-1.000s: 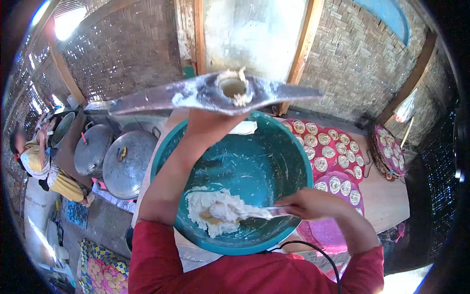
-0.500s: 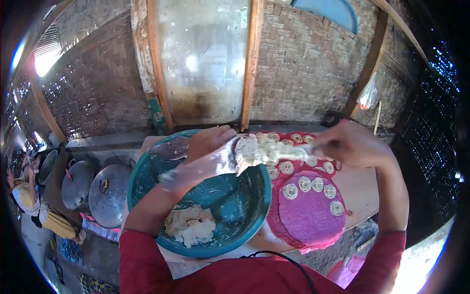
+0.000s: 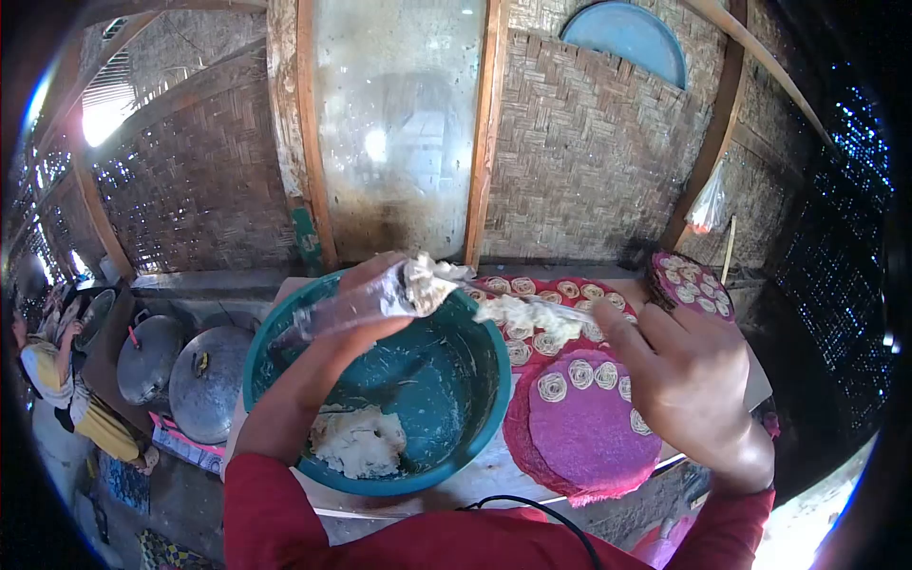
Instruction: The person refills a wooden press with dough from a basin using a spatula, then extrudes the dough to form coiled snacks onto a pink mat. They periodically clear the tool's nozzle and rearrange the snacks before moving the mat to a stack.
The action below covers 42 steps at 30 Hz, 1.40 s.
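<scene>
- The left hand (image 3: 377,332) is closed around a long, dark, flour-smeared press (image 3: 347,318) with a round mouth, holding it tilted above the far side of the basin.
- The press lies across the left hand's grip, its mouth turned right and filled with pale, lumpy dough (image 3: 429,285).
- The right hand (image 3: 689,375) has its fingers wrapped around the handle end of a slim utensil (image 3: 541,318) thickly coated in wet white dough.
- The utensil points left from the right hand, its coated end just right of the press mouth, a gap showing between them.
- Below the left hand, a wide, round teal plastic basin (image 3: 446,454) stands on the pale worktop (image 3: 746,370); a flattened white dough mass (image 3: 359,442) sits in its near left part.
- Left of and beyond the right hand, a round magenta cloth-like sheet (image 3: 589,437) carries pale coiled dough rosettes (image 3: 580,374) along its far edge.
- Farther left, past the basin, stands a large grey metal pot with a lid (image 3: 217,380).
</scene>
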Each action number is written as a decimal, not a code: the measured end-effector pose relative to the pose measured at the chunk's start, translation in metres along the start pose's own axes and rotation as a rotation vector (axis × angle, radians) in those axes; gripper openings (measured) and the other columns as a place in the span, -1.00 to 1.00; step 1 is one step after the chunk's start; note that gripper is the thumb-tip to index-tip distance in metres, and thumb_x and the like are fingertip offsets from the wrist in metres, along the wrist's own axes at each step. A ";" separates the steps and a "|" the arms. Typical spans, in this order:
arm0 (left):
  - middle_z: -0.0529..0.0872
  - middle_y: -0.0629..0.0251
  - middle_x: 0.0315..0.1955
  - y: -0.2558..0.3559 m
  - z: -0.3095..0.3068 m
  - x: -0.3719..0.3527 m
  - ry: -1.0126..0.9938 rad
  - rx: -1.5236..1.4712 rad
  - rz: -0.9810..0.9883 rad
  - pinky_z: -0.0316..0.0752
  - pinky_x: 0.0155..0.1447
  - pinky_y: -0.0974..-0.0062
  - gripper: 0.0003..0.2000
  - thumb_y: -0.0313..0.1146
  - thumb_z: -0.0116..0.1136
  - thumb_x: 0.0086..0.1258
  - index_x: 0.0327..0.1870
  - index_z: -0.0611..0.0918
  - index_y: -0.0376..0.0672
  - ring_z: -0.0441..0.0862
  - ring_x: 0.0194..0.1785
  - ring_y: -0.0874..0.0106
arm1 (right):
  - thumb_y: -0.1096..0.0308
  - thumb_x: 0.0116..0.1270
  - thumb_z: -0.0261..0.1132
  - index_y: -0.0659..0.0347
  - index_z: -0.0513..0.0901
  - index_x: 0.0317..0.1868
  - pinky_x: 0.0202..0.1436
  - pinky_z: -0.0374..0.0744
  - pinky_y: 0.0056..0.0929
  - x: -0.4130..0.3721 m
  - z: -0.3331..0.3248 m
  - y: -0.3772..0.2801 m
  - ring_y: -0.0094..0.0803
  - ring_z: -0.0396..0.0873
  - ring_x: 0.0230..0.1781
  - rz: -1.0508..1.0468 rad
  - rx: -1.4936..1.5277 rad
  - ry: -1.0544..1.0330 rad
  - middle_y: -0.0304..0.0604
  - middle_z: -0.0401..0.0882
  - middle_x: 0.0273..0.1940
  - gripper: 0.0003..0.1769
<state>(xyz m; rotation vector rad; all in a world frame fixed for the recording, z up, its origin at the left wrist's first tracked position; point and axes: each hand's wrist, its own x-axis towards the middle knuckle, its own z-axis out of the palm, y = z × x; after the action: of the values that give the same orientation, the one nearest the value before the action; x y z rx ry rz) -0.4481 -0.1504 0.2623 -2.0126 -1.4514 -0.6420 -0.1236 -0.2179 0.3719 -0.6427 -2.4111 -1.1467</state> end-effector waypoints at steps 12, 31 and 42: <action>0.56 0.26 -0.47 0.013 -0.015 -0.028 0.165 -0.158 -0.132 0.51 -0.29 0.34 -0.60 -0.10 0.40 -0.18 -0.32 0.57 -0.07 0.59 -0.35 0.22 | 0.39 0.02 0.18 0.24 0.54 -0.22 -0.58 0.40 -0.43 0.029 0.051 -0.043 -0.43 0.47 -0.59 -0.180 0.125 0.028 -0.29 0.39 -0.57 -0.73; 0.56 0.22 -0.45 0.009 -0.025 -0.024 0.226 -0.276 -0.160 0.51 -0.29 0.31 -0.66 -0.15 0.38 -0.14 -0.37 0.55 -0.07 0.58 -0.35 0.15 | 0.35 0.06 0.17 0.23 0.51 -0.28 -0.58 0.35 -0.48 0.049 0.063 -0.044 -0.47 0.41 -0.60 -0.264 0.034 0.107 -0.30 0.31 -0.60 -0.79; 0.60 0.28 -0.17 -0.002 -0.001 -0.041 0.350 -0.133 -0.071 0.40 0.15 0.40 -0.54 -0.15 0.40 -0.01 -0.09 0.56 -0.11 0.54 -0.03 0.29 | 0.36 0.05 0.17 0.14 0.55 -0.30 -0.56 0.42 -0.47 0.047 0.003 -0.009 -0.42 0.49 -0.62 -0.128 0.048 -0.006 -0.32 0.39 -0.60 -0.82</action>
<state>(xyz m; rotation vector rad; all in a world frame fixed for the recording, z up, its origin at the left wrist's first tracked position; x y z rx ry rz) -0.4627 -0.1784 0.2353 -1.8356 -1.3005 -1.0859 -0.1670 -0.2098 0.3895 -0.4835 -2.5076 -1.1339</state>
